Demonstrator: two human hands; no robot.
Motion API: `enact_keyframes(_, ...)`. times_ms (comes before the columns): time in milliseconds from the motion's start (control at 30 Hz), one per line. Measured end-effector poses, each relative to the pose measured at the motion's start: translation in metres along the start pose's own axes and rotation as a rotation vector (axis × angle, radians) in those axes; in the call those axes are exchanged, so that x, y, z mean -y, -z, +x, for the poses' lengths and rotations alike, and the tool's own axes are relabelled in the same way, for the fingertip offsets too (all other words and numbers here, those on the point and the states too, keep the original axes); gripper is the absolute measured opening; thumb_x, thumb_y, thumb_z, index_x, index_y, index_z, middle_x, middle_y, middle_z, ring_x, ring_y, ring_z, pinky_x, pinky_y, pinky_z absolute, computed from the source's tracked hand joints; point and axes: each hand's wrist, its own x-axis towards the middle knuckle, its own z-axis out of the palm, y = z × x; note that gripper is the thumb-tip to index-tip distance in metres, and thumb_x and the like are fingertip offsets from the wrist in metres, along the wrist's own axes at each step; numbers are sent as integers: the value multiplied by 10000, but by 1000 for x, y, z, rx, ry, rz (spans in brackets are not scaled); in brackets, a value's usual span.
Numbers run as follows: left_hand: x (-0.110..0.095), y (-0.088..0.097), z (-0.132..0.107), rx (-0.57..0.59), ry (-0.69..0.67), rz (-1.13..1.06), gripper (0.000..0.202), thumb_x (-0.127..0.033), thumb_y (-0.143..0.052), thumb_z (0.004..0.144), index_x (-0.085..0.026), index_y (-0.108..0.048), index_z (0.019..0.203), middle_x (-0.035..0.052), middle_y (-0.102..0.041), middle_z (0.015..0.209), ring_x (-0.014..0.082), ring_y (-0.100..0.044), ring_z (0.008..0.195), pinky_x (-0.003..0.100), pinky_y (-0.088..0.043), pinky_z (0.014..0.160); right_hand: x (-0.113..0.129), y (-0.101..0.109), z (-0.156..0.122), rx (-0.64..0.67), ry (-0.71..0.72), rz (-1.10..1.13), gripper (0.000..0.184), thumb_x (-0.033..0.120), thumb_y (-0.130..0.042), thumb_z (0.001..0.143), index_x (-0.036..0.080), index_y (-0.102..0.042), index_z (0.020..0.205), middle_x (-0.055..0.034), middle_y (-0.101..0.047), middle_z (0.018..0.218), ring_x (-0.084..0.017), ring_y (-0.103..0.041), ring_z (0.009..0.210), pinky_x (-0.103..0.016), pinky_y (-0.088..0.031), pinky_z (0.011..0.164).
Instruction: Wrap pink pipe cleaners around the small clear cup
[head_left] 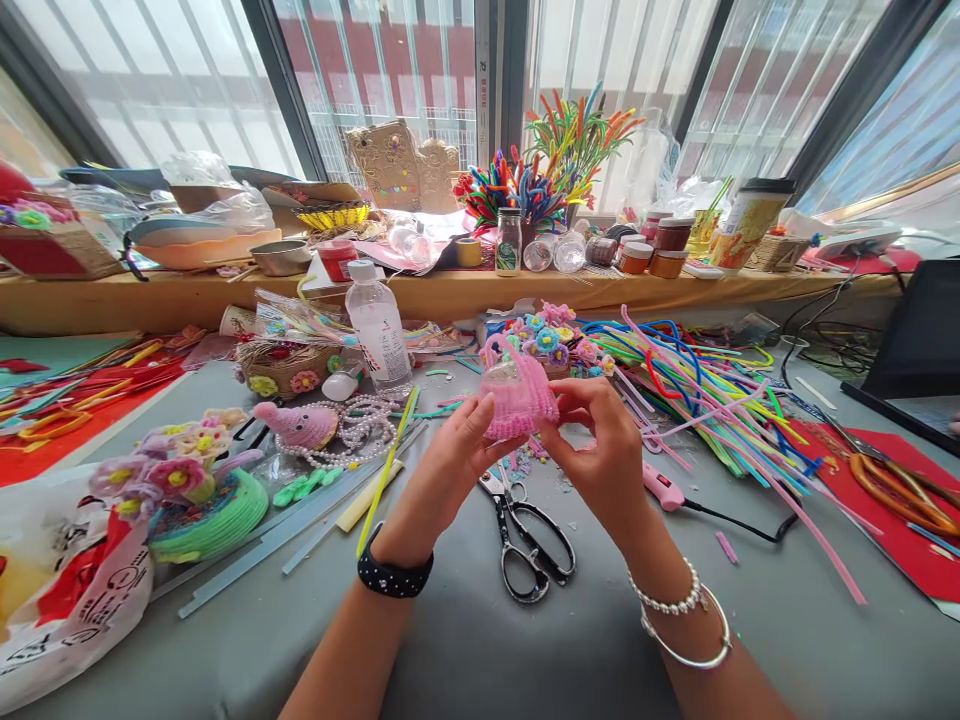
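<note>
A small pink basket [517, 400] of fuzzy pipe cleaner, with a looped handle and a clear part showing in its wall, is held above the table in the middle. My left hand [465, 445] is closed on its left side and underside, thumb against the wall. At its lower right edge, my right hand [596, 435] pinches the pink rim between thumb and fingers. Black-handled scissors [529, 540] lie partly spread on the table just below. A pink glue gun [664, 487] with a black cord rests to the right of my right hand.
Loose coloured pipe cleaners [697, 400] spread over the right side. A clear bottle [377, 325] stands back left, near a pink stuffed figure [300, 425] and bead strings. Glue sticks [247, 550] and a green flower piece [214, 515] lie left. Orange-handled scissors [900, 490] sit far right.
</note>
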Motion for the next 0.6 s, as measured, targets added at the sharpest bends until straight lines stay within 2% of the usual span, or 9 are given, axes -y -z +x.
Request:
enact_keyframes(100, -2, 1, 0, -6, -47, -39, 328, -372, -486, 869, -180, -623, 1097, 64, -634, 1159, 200, -550, 1107, 283, -451, 917, 2, 0, 0, 79, -23, 140, 287, 145, -624, 760, 226, -538, 1022, 1, -523, 877, -115, -573, 732, -276, -551, 661)
enact_keyframes(167, -4, 2, 0, -1, -70, -52, 303, -351, -482, 870, -177, -637, 1063, 63, -641, 1143, 204, -555, 1095, 285, -456, 902, 4, 2, 1, 112, -72, 245, 326, 171, -648, 747, 243, -536, 1044, -9, -521, 977, -109, -588, 744, -282, -560, 677)
enact_keyframes(300, -4, 5, -1, 11, -98, -17, 301, -366, -521, 840, -189, -618, 1063, 58, -639, 1138, 224, -572, 1063, 300, -471, 856, 3, 8, 4, 199, -155, 368, 564, 206, -691, 700, 293, -463, 1209, -55, -429, 1276, -117, -587, 780, -302, -566, 664)
enact_keyframes(367, -4, 6, -2, -11, -96, 5, 335, -386, -550, 817, -194, -589, 1090, 59, -633, 1140, 229, -576, 1050, 307, -468, 847, 2, 8, 4, 267, -174, 386, 633, 218, -696, 694, 296, -424, 1261, -63, -461, 1269, -140, -581, 822, -301, -564, 653)
enact_keyframes(433, -3, 5, -3, -41, -89, 16, 360, -413, -557, 807, -187, -572, 1087, 66, -631, 1133, 234, -582, 1037, 314, -465, 840, 1, 8, 4, 300, -172, 393, 612, 227, -694, 700, 287, -436, 1252, -61, -498, 1218, -154, -579, 858, -298, -564, 666)
enact_keyframes(533, -3, 0, -4, -37, -90, 11, 412, -471, -522, 812, -195, -541, 1117, 81, -607, 1166, 247, -584, 1038, 339, -474, 827, 2, 4, 3, 255, -140, 376, 511, 238, -694, 705, 278, -490, 1172, -53, -483, 1194, -163, -576, 910, -297, -566, 695)
enact_keyframes(600, -3, -4, -5, -17, -114, 32, 484, -477, -565, 779, -209, -496, 1175, 88, -563, 1230, 255, -560, 1082, 352, -469, 855, 3, 1, 2, 204, -126, 347, 472, 234, -691, 709, 272, -502, 1139, -51, -477, 1185, -173, -568, 949, -297, -565, 699)
